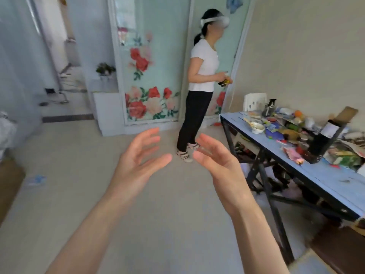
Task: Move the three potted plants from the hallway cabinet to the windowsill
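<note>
Bare left hand (138, 161) and bare right hand (217, 161) are hovering palms-inward over the pale tiled floor (79, 194), fingers spread, gripping nothing. To the right, a cluttered blue-topped table (325, 180) is standing. Further off, a person in a white shirt (203, 72) is standing. Small leafy green potted plant (105, 69) is sitting atop the white hallway cabinet (106, 107).

Beyond the left hand (138, 165), a green-leaved potted plant (105, 69) sat in a white pot on a white cabinet (107, 109). Past both hands, the pale green glass door (152, 76) bore red and pink roses with green leaves. Ahead of the right hand (217, 161), a person (199, 86) wore a white top and black trousers. Right of that hand, the table (325, 178) was light blue on black legs.
</note>
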